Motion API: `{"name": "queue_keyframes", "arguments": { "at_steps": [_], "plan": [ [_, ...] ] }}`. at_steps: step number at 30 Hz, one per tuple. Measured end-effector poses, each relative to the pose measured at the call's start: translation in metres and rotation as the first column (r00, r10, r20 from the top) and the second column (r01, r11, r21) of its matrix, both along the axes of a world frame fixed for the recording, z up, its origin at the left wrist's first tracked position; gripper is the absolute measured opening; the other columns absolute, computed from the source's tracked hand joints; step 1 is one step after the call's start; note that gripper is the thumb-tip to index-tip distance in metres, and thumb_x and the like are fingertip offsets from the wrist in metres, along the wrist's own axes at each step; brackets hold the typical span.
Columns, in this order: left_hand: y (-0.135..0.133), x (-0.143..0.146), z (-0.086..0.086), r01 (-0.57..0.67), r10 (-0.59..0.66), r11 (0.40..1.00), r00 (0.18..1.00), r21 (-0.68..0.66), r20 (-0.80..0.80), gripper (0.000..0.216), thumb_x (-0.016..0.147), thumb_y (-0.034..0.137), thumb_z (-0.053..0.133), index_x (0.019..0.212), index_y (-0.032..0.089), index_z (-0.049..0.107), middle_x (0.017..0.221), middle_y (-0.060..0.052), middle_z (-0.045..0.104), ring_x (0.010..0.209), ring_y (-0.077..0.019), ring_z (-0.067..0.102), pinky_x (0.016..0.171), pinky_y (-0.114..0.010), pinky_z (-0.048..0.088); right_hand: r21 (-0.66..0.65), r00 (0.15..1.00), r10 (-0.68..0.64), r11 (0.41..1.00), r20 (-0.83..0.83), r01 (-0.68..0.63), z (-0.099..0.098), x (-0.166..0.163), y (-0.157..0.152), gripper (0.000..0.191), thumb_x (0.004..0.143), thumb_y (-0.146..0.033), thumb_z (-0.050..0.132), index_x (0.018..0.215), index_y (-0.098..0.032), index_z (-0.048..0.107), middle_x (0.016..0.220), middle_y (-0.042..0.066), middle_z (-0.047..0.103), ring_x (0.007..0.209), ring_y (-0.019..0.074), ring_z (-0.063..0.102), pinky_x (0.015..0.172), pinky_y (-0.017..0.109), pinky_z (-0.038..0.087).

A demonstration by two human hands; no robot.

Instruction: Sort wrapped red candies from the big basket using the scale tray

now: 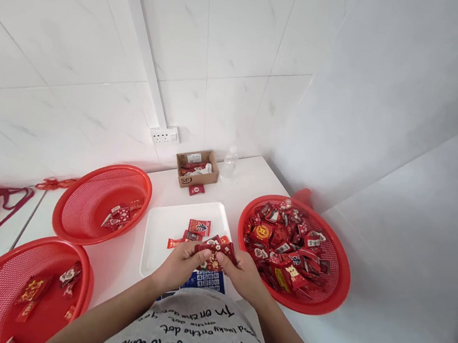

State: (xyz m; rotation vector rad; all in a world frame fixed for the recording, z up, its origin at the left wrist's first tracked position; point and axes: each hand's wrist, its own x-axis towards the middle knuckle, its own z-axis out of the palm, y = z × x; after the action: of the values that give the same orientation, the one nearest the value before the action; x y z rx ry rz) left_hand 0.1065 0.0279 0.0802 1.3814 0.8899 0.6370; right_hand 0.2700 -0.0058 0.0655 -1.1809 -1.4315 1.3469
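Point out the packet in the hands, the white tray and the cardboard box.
Packet [216, 248]: head view, on the middle of its wrapper.
Tray [165, 220]: head view, on the bare left part of its floor.
Box [199, 179]: head view, on its front wall.

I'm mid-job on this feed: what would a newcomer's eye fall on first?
Probably the right-hand red basket, heaped with mostly red wrapped packets. Next, at lower centre, the left hand and right hand share a grip on a red packet, seen against the near end of a white tray. At left, two more red baskets hold far fewer packets.
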Motion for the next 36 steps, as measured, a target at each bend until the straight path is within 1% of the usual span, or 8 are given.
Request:
{"name": "queue_keyframes", "arguments": {
  "at_steps": [5,9,12,15,20,25,32,36],
  "plan": [
    [0.002,-0.001,0.004,0.065,-0.066,0.997,0.998,-0.030,-0.025,0.037,0.080,0.047,0.048,0.070,0.013,0.059,0.059,0.001,0.051,0.056,-0.0103,0.042,0.055,-0.021,0.034,-0.017,0.999,0.003,1.000,0.040,-0.003,0.000,0.002,0.000,0.034,0.084,-0.043,0.043,0.076,-0.015,0.060,0.072,0.002,0.060,0.066,0.0138,0.053,0.061,0.024,0.042],
    [0.002,-0.001,0.008,0.145,-0.145,0.989,0.988,-0.004,-0.057,0.035,0.080,0.046,0.049,0.079,0.013,0.062,0.068,-0.001,0.057,0.064,-0.0130,0.048,0.060,-0.023,0.038,-0.009,0.988,0.005,1.000,0.156,-0.004,-0.002,0.008,0.001,0.033,0.084,-0.041,0.044,0.070,-0.014,0.057,0.063,0.000,0.054,0.058,0.0114,0.046,0.053,0.022,0.036],
    [0.002,-0.002,0.007,0.127,-0.125,0.992,0.989,0.016,-0.085,0.034,0.080,0.045,0.049,0.077,0.014,0.062,0.071,-0.001,0.059,0.067,-0.0133,0.049,0.063,-0.023,0.038,0.004,0.971,0.022,1.000,0.236,-0.023,-0.002,0.011,0.000,0.034,0.083,-0.041,0.045,0.065,-0.014,0.055,0.059,-0.002,0.049,0.055,0.0108,0.043,0.051,0.022,0.034],
    [0.003,-0.003,0.002,0.085,-0.081,0.996,0.990,0.034,-0.112,0.035,0.080,0.045,0.049,0.069,0.013,0.060,0.064,0.001,0.054,0.062,-0.0120,0.047,0.059,-0.022,0.037,0.008,0.981,0.054,0.998,0.187,-0.057,-0.001,0.010,-0.002,0.033,0.083,-0.043,0.045,0.073,-0.014,0.058,0.064,-0.001,0.054,0.061,0.0124,0.048,0.056,0.023,0.038],
    [-0.001,0.000,-0.001,-0.009,0.007,0.999,0.999,-0.050,-0.046,0.033,0.080,0.045,0.048,0.073,0.014,0.057,0.063,0.001,0.051,0.062,-0.0120,0.046,0.060,-0.023,0.038,-0.008,0.999,0.040,0.999,-0.028,-0.041,-0.003,0.001,-0.006,0.035,0.082,-0.044,0.046,0.096,-0.015,0.059,0.083,0.004,0.063,0.077,0.0171,0.056,0.070,0.028,0.045],
    [-0.006,0.003,0.000,0.005,-0.009,0.999,0.996,-0.042,-0.086,0.030,0.079,0.044,0.051,0.073,0.014,0.056,0.065,0.002,0.050,0.063,-0.0119,0.045,0.060,-0.023,0.037,-0.060,0.996,-0.084,0.995,-0.012,0.083,-0.009,-0.006,-0.008,0.036,0.084,-0.046,0.044,0.089,-0.014,0.061,0.082,0.005,0.064,0.075,0.0178,0.058,0.067,0.028,0.047],
    [-0.005,0.001,0.007,0.106,-0.100,0.994,0.982,0.031,-0.160,0.030,0.081,0.041,0.048,0.072,0.014,0.059,0.065,0.001,0.052,0.064,-0.0119,0.045,0.060,-0.023,0.036,-0.038,0.995,-0.067,0.997,0.078,0.070,-0.010,-0.002,-0.009,0.035,0.083,-0.044,0.046,0.082,-0.012,0.061,0.074,0.004,0.061,0.068,0.0152,0.054,0.060,0.026,0.044],
    [-0.004,0.002,0.003,0.064,-0.059,0.997,0.991,0.042,-0.120,0.028,0.080,0.039,0.049,0.069,0.014,0.057,0.065,0.002,0.051,0.063,-0.0114,0.045,0.060,-0.023,0.036,-0.027,0.995,-0.091,0.995,0.050,0.093,-0.011,-0.004,-0.008,0.036,0.082,-0.046,0.046,0.083,-0.013,0.061,0.073,0.003,0.061,0.066,0.0143,0.054,0.060,0.025,0.044]
  ]
}}
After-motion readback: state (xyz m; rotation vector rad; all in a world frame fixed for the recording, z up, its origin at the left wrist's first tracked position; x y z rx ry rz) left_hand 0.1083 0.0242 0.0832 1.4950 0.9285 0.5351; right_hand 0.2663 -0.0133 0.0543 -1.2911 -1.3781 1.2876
